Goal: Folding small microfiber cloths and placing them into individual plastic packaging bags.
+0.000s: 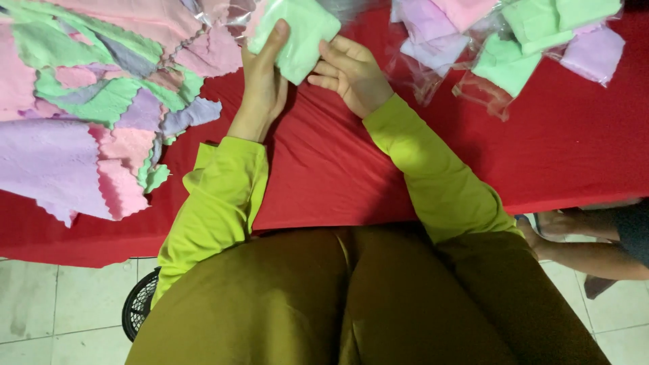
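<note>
Red table [561, 135] spreads before you, loose cloths [88, 101] heaped at left, bagged ones [514, 40] at right. Your left hand [262, 81] reaches up, thumb pinning a folded green cloth [297, 34]; your right hand [351, 71], fingers half-curled, touches its lower edge.

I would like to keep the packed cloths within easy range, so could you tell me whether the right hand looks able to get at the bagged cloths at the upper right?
Probably yes. The right hand is beside the bagged cloths, with only bare red tablecloth between them, though it is on the folded green cloth now.
</note>
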